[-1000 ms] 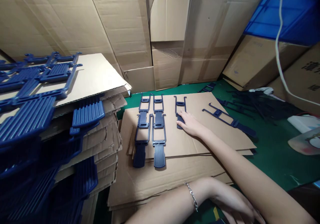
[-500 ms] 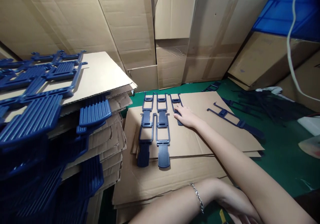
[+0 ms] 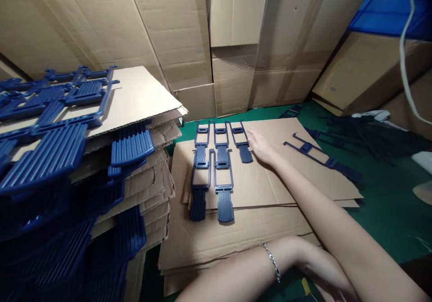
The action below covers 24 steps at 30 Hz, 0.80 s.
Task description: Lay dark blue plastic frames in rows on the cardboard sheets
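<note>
My right hand is just right of a dark blue plastic frame piece with a flat tab. Its fingers are stretched out and hold nothing; whether they touch the frame's edge I cannot tell. Left of it, more such frames with ribbed tabs lie in two columns, among them a near-left piece and a near-middle piece. All rest on a cardboard sheet. My left hand is low in the view beneath my right forearm, its fingers mostly hidden. A bracelet circles the left wrist.
At left rises a tall stack of cardboard sheets layered with blue frames. A loose frame lies slanted on the right of the sheet. Dark pieces are heaped on the green tabletop. Cardboard panels stand behind.
My right hand has slid off the third frame in the far row to its right side, uncovering it. My left hand stays low beneath the right forearm. The view has shifted slightly.
</note>
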Each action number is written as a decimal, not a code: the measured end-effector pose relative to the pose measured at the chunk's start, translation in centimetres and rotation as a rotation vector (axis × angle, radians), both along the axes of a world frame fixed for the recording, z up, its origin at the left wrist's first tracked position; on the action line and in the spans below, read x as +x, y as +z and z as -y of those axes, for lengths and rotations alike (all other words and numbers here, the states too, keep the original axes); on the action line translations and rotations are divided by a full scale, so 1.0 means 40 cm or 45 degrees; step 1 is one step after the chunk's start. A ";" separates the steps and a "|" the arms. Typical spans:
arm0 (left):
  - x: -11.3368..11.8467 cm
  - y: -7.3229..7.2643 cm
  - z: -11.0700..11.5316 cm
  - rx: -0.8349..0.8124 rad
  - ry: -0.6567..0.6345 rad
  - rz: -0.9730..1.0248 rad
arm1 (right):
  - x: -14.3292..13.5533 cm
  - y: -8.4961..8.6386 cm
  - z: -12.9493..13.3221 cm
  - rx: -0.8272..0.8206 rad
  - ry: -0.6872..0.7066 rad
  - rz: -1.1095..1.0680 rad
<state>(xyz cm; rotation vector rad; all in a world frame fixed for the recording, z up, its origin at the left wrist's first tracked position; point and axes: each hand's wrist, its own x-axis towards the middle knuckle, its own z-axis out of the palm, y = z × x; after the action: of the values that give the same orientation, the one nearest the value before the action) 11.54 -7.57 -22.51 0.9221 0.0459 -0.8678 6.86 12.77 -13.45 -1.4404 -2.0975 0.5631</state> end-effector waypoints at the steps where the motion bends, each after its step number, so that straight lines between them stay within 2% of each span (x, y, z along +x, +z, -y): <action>1: 0.001 -0.002 0.000 -0.043 -0.025 -0.043 | 0.030 0.007 0.006 0.013 -0.088 -0.019; 5: 0.009 -0.013 -0.006 -0.144 -0.011 -0.141 | 0.194 0.036 0.052 0.005 -0.485 0.254; 7: 0.016 -0.029 -0.008 -0.166 -0.058 -0.102 | 0.272 0.039 0.081 -0.087 -0.713 0.453; 9: 0.025 -0.053 -0.007 -0.192 -0.132 -0.049 | 0.324 0.033 0.107 -0.286 -0.821 0.537; 11: 0.035 -0.080 -0.004 -0.215 -0.162 -0.023 | 0.346 0.026 0.127 -0.391 -0.834 0.557; 15: 0.050 -0.118 0.004 -0.214 -0.137 -0.036 | 0.329 0.038 0.152 -0.251 -0.837 0.649; 19: 0.044 -0.117 0.007 -0.136 -0.072 -0.187 | 0.272 0.077 0.170 -0.013 -0.886 0.548; 21: 0.034 -0.103 0.008 -0.119 -0.040 -0.254 | 0.223 0.093 0.182 0.009 -0.806 0.392; 24: 0.019 -0.076 0.008 -0.113 -0.091 -0.225 | 0.122 0.106 0.211 -0.132 -0.537 0.332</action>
<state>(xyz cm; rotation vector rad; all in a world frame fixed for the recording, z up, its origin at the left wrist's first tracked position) 12.31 -7.90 -25.54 0.7659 0.1263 -1.0088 11.73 4.31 -9.21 -2.0386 -1.8834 0.3344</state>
